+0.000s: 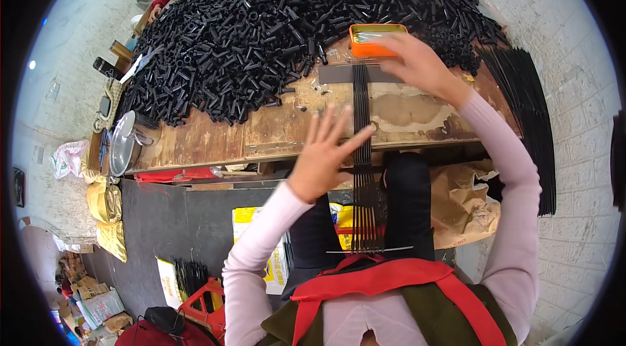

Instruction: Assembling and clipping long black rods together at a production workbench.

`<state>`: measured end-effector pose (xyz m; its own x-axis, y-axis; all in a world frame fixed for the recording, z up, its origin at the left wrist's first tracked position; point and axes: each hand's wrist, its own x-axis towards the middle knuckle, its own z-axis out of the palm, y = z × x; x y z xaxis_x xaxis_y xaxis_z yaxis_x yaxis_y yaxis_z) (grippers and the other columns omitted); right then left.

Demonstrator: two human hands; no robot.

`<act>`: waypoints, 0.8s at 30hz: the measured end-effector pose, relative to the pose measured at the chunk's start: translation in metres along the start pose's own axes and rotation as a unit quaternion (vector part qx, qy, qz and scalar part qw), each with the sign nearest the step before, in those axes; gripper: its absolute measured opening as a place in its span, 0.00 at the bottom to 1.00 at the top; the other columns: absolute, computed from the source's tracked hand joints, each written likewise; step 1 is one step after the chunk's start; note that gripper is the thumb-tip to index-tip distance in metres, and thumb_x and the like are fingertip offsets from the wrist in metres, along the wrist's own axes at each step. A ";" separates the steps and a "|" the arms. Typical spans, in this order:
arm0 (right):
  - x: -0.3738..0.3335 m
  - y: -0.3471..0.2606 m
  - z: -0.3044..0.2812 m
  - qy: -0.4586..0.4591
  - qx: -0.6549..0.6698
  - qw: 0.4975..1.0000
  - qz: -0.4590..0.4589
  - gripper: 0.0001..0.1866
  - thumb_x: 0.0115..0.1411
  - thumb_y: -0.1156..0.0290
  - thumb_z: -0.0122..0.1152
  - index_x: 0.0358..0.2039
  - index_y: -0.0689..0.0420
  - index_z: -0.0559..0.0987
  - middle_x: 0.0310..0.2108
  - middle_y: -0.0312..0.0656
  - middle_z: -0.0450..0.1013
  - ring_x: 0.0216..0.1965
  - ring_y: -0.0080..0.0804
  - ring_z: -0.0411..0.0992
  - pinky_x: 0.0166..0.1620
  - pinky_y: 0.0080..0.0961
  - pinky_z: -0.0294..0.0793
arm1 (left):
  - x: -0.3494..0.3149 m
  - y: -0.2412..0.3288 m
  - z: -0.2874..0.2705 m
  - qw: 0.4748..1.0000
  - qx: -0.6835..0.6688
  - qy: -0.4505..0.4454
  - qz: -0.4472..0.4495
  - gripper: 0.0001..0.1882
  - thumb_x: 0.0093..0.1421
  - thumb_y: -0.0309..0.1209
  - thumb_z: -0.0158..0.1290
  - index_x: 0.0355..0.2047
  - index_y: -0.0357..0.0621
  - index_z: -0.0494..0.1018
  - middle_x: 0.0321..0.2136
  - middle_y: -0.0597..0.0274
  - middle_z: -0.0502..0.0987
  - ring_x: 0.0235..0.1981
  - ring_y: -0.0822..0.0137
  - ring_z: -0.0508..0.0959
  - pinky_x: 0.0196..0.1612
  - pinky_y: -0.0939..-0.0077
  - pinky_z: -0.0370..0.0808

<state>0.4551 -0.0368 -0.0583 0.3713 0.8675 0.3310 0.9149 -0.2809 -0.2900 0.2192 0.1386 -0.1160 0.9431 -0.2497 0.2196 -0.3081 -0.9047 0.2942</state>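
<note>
A row of thin black rods (362, 101) runs from the table top over its front edge down to my lap. Its far end rests across a flat grey strip (334, 75). My left hand (323, 153) is just left of the rods, fingers spread, with nothing in it. Slightly blurred, my right hand (420, 64) reaches over the strip's right part, fingers apart, its fingertips at the orange rectangular tin (373, 52). Shiny, thin contents show in the tin. Near my waist, a thin pale bar (336, 252) lies across the rods' near ends.
A large heap of black tubular pieces (228, 52) covers the back of the wooden table (208, 140). Long black rods (531, 105) hang over the right edge. A metal bowl (122, 144) stands at the left edge. Another person's hand (154, 13) is at the far left.
</note>
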 end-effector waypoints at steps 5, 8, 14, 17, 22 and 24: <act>-0.070 -0.093 0.006 -0.292 0.398 0.867 -0.064 0.59 0.45 0.55 0.75 0.71 0.53 0.48 0.71 0.48 0.46 0.70 0.38 0.48 0.69 0.36 0.49 | 0.064 -0.044 -0.003 0.998 -0.021 0.051 0.029 0.35 0.56 0.35 0.60 0.64 0.57 0.61 0.68 0.50 0.51 0.70 0.47 0.48 0.70 0.49 0.44; -0.089 -0.125 0.054 -0.195 0.459 0.863 0.080 0.32 0.58 0.62 0.65 0.62 0.55 0.66 0.59 0.45 0.66 0.58 0.34 0.66 0.61 0.31 0.63 | 0.107 -0.085 0.044 0.984 -0.108 0.083 0.114 0.24 0.61 0.35 0.54 0.58 0.49 0.68 0.65 0.52 0.59 0.70 0.52 0.51 0.70 0.56 0.47; -0.058 -0.142 -0.019 -0.070 0.402 0.913 0.026 0.15 0.68 0.60 0.52 0.40 0.57 0.81 0.37 0.33 0.77 0.41 0.22 0.74 0.47 0.23 0.71 | 0.106 -0.087 0.047 0.928 -0.364 0.076 0.027 0.23 0.67 0.44 0.42 0.43 0.35 0.76 0.54 0.45 0.72 0.63 0.52 0.64 0.66 0.66 0.57; -0.022 -0.150 -0.111 -0.039 0.429 0.902 -0.035 0.14 0.69 0.61 0.51 0.41 0.57 0.78 0.37 0.36 0.76 0.39 0.21 0.74 0.47 0.23 0.73 | 0.095 -0.037 0.013 0.871 -0.482 -0.017 -0.099 0.37 0.70 0.57 0.29 0.49 0.33 0.72 0.45 0.55 0.78 0.44 0.62 0.77 0.53 0.68 0.69; 0.010 -0.157 -0.175 -0.019 0.497 0.865 0.070 0.12 0.68 0.66 0.52 0.41 0.63 0.76 0.40 0.45 0.77 0.43 0.34 0.76 0.49 0.29 0.77 | 0.013 0.087 -0.052 0.619 -0.777 -0.055 -0.106 0.23 0.72 0.44 0.36 0.35 0.37 0.71 0.23 0.62 0.73 0.30 0.69 0.75 0.38 0.75 0.73; 0.003 -0.165 -0.179 -0.032 0.513 0.853 0.085 0.12 0.68 0.67 0.53 0.40 0.64 0.76 0.39 0.45 0.77 0.42 0.34 0.76 0.49 0.28 0.77 | -0.007 0.105 -0.044 0.683 -0.727 -0.025 -0.066 0.21 0.73 0.43 0.36 0.35 0.38 0.70 0.23 0.64 0.72 0.29 0.71 0.74 0.37 0.77 0.73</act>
<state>0.3334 -0.0610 0.1516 0.4462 0.8795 0.1654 0.2149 0.0741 -0.9738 0.1748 0.0603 -0.0458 0.9664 -0.2437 0.0815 0.0150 0.3703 0.9288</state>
